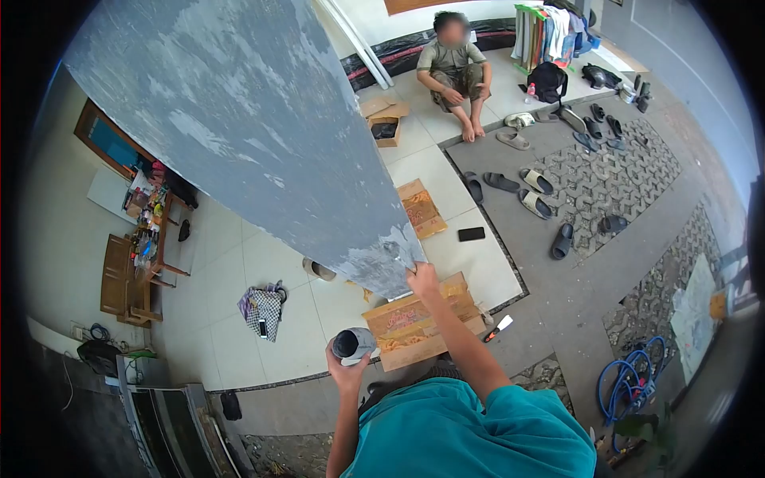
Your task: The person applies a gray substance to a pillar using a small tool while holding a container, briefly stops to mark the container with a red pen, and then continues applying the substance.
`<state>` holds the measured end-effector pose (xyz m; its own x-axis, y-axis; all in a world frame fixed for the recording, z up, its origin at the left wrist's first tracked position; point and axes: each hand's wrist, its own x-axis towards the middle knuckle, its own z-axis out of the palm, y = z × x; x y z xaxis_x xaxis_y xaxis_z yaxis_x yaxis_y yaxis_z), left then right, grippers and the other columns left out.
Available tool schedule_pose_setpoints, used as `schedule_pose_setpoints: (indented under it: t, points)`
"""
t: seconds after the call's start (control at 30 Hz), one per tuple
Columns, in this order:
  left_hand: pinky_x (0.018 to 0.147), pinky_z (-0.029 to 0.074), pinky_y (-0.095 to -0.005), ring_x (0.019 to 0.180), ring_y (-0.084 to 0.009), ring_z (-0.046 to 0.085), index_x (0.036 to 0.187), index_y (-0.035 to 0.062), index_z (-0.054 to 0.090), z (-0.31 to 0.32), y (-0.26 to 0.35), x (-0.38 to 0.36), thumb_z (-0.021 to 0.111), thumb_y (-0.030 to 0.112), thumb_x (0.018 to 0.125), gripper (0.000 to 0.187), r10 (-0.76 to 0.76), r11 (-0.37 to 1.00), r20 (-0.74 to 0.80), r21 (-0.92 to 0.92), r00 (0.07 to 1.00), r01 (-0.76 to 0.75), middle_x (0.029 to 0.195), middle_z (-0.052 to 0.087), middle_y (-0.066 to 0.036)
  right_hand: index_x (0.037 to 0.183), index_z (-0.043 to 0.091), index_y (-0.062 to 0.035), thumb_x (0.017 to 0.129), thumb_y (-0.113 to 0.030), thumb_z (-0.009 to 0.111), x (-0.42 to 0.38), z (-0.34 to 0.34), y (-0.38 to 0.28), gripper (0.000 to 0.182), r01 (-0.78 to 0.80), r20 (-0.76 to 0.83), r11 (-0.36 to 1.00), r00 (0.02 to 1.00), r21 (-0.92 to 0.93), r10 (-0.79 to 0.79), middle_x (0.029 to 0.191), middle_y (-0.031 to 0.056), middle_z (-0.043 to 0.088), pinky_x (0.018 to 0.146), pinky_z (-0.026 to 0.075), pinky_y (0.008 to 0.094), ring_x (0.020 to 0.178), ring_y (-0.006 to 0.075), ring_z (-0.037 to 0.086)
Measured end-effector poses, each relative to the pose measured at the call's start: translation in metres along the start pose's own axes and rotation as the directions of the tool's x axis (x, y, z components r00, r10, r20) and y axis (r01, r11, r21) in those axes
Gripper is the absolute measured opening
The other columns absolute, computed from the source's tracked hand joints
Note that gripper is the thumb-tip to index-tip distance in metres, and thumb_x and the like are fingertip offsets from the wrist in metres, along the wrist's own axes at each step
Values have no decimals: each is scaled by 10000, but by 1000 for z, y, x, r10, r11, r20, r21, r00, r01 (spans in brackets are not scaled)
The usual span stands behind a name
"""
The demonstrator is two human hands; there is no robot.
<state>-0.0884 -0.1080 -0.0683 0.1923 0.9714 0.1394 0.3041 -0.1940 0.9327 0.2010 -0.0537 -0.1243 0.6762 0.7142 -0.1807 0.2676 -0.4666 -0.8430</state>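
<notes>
My left hand (347,369) is wrapped around a grey-smeared can (356,344), whose open top shows a dark inside. In front of me rises a tall grey slab or pillar (239,119) with pale, uneven patches on its face. Low on that face, by its right edge, my right hand (422,279) is closed; what its fingers hold is hidden, though a pale smear shows just above them. Flattened cardboard (426,323) lies at the foot of the slab. To the right of the cardboard is a scraper (499,328) with a pale blade and dark handle.
A person (456,72) sits on the raised tiled floor at the back. A black phone (471,233) lies near the step edge. Several sandals (535,204) are scattered on the paving. A coiled blue hose (629,378) lies at right, a checked cloth (263,311) at left.
</notes>
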Motion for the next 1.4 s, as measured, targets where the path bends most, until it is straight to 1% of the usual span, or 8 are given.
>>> schedule_pose_setpoints:
  t: [0.07,0.13,0.33,0.53,0.83,0.93,1.3,1.4]
  points:
    - [983,482,-396,1106,-259,586,1291,-16,432,2,0,0,872,24,605,816,-13,1000,-1,3,1000,13,1197,565,-153,920,691,43,789,-244,600,10,2,1,329,53,-20,998,998,-17,-53,926,311,656,857,515,502,950,457,634]
    - [983,482,-395,1108,-258,584,1292,-15,431,3,-1,-1,874,25,603,820,-5,1000,3,26,1000,5,1200,562,-152,914,696,25,789,-240,611,28,16,14,305,-259,-30,964,966,-58,257,904,301,658,836,521,505,910,455,641]
    - [971,470,-385,1103,-247,574,1298,-23,425,5,-5,6,880,33,591,842,8,1000,-25,-16,1000,-9,1176,565,-151,918,678,72,792,-205,604,4,-10,20,313,53,-33,997,998,58,-51,900,330,645,837,513,490,946,466,628]
    - [958,478,-384,1093,-246,579,1290,-27,430,9,-8,3,878,29,592,832,-5,1000,-5,14,1000,5,1176,565,-153,922,679,60,822,-219,588,17,-2,20,310,-264,15,962,964,-69,265,895,324,643,835,507,503,924,471,622]
    - [955,478,-381,1088,-249,578,1289,-28,432,14,-2,6,883,53,592,834,-23,1000,-20,15,1000,23,1171,562,-153,896,671,91,801,-198,580,5,-8,-4,318,17,12,999,1000,42,-17,915,346,636,839,500,524,941,474,630]
    - [957,476,-384,1094,-247,574,1289,-25,433,14,-4,4,881,52,593,831,-8,999,-20,32,1000,8,1170,562,-154,890,669,90,810,-190,566,18,10,1,309,-248,-13,969,969,-1,248,893,331,643,821,500,526,916,484,630]
    - [978,481,-392,1115,-256,577,1294,-24,431,20,4,0,865,16,611,811,-30,1000,18,9,999,30,1206,554,-157,936,660,86,832,-213,586,-11,-25,-23,326,-16,52,997,999,71,12,923,335,641,827,506,490,939,483,621]
    - [984,478,-391,1122,-259,575,1293,-24,430,19,6,-5,867,14,606,814,-33,999,16,0,999,33,1209,553,-160,965,663,63,832,-230,602,18,-8,-12,328,-251,0,968,968,-20,251,946,327,641,836,505,486,968,475,613]
